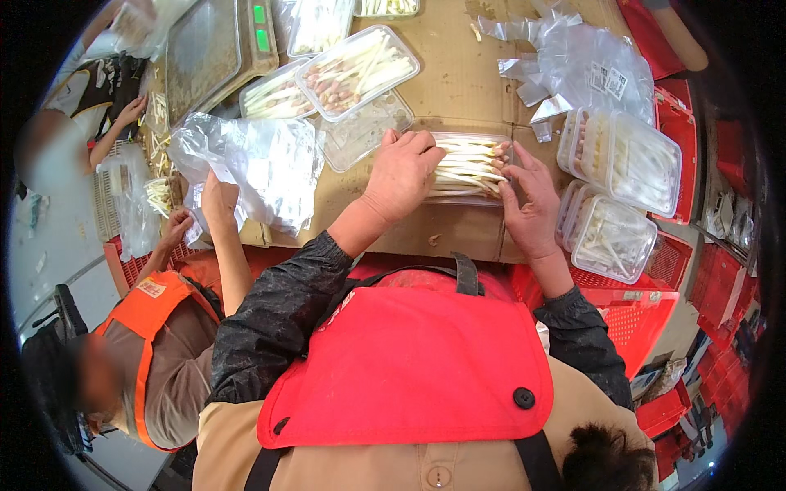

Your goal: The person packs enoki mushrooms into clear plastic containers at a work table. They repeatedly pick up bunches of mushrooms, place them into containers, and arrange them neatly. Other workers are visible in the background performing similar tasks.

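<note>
A clear plastic tray [457,200] of pale stalks lies before me on the cardboard-covered table. The white stalks [466,166] run side by side across it, their pinkish-brown ends to the right. My left hand [402,172] rests at the tray's left end, fingers bent down over the stalks; whether it grips any is hidden. My right hand [531,193] is at the right end, thumb and fingers apart beside the stalk tips. Up and to the left, another filled tray [357,72] rests partly on a second one [276,92], near an empty clear tray or lid [368,129].
Stacked filled trays [645,162] stand at the right edge, with plastic bags [589,67] behind. A co-worker's hands [220,199] handle clear bags [264,159] at the left. A weighing scale [206,49] stands at the upper left. Red crates [632,325] are at the lower right.
</note>
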`<move>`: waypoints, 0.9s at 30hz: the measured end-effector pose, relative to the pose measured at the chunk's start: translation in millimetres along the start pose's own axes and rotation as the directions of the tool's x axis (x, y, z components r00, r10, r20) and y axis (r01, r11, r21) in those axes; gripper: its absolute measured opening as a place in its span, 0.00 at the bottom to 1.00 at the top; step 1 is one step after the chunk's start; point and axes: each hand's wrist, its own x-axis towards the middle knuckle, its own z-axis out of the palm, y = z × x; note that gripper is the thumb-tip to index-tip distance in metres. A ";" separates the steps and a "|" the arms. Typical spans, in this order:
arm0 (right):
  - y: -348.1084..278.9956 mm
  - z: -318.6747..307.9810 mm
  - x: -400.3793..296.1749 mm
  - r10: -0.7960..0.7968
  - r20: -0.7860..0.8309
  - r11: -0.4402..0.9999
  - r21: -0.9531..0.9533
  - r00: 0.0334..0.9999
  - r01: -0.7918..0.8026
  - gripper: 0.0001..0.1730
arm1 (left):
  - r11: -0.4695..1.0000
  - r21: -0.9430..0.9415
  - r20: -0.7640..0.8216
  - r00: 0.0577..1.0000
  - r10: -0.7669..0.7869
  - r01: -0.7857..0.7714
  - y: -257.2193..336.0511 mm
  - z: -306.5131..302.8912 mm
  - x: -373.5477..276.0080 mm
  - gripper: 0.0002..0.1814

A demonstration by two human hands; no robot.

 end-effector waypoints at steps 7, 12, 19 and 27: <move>5.6 4.2 -0.2 0.152 -0.040 0.969 0.204 0.988 -0.141 0.15 | 0.994 -0.102 -0.038 0.999 -0.030 0.026 9.3 -6.2 3.9 0.16; 10.2 -10.6 -7.0 0.173 -0.035 0.972 0.164 0.984 -0.165 0.13 | 0.987 -0.158 -0.070 0.997 0.031 -0.042 10.3 -4.9 1.1 0.13; 5.8 -2.1 -2.0 0.131 -0.062 0.982 0.148 0.989 -0.121 0.09 | 0.983 -0.158 -0.022 0.995 0.095 -0.097 29.3 15.6 -0.8 0.12; 12.7 0.2 -4.3 0.162 -0.035 0.964 0.220 0.986 -0.151 0.08 | 0.987 -0.141 0.024 0.996 0.084 -0.080 31.4 15.4 -1.5 0.10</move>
